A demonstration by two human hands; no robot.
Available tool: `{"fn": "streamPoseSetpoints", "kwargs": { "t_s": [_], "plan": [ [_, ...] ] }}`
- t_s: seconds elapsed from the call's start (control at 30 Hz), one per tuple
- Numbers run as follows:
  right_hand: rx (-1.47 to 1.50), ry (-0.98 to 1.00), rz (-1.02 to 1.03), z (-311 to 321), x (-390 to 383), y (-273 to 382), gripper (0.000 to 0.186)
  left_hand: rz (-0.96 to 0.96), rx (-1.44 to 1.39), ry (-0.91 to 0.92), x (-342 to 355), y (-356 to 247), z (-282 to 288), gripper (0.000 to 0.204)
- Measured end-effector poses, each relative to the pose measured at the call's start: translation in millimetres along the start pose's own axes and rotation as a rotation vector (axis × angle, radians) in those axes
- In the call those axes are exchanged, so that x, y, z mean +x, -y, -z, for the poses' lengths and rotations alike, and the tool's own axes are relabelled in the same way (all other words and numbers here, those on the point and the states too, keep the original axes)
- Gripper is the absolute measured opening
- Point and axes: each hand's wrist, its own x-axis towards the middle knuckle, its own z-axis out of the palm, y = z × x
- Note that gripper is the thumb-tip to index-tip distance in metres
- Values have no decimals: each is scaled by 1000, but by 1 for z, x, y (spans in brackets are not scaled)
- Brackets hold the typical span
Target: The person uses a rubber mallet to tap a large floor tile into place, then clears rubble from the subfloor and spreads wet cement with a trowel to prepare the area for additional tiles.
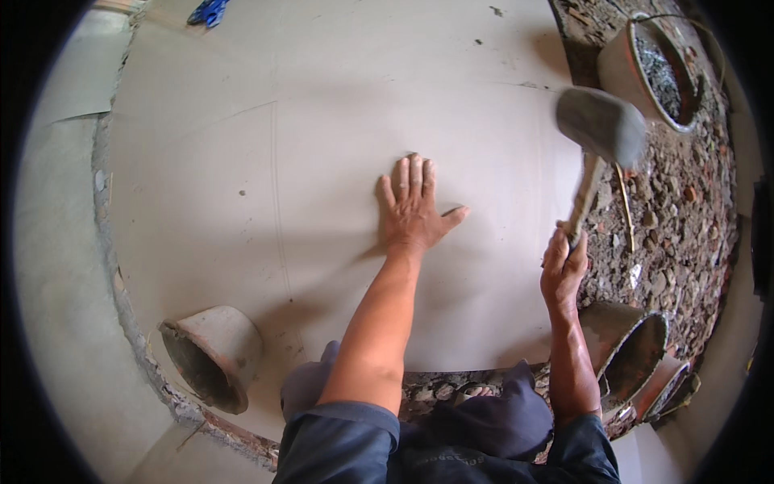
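My left hand lies flat on large pale floor tiles, its fingers spread and nothing in it. To the right, my right hand is wrapped round the wooden handle of a rubber mallet. The mallet's dark grey head, slightly blurred, is raised over the tile's right edge. Thin joint lines run across the pale surface, left of my left hand and farther off.
A bucket with grey contents stands far right on rubble. Tipped buckets lie near right; another tipped bucket rests on the tiles near left. A blue object is at the far edge. A wall borders the left.
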Motion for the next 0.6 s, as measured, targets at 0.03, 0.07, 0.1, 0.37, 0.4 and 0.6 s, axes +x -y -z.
{"fn": "streamPoseSetpoints", "kwargs": {
  "t_s": [0.03,0.07,0.1,0.37,0.4,0.6],
  "plan": [
    [7,-22,165,-6,4,-5,23,7,20,-4,0,-1,0,103],
    [-16,-54,248,-18,2,-10,23,2,-8,23,-2,0,0,104],
    [-245,107,106,-9,5,-12,26,1,-11,16,0,1,0,104],
    [-415,351,-35,-23,9,2,32,8,-47,0,1,1,-4,103],
    [-450,324,-63,-30,8,9,33,17,-36,4,1,5,-3,103],
    [-132,235,307,-33,-9,46,25,381,20,-178,9,74,9,95]
  ]
}}
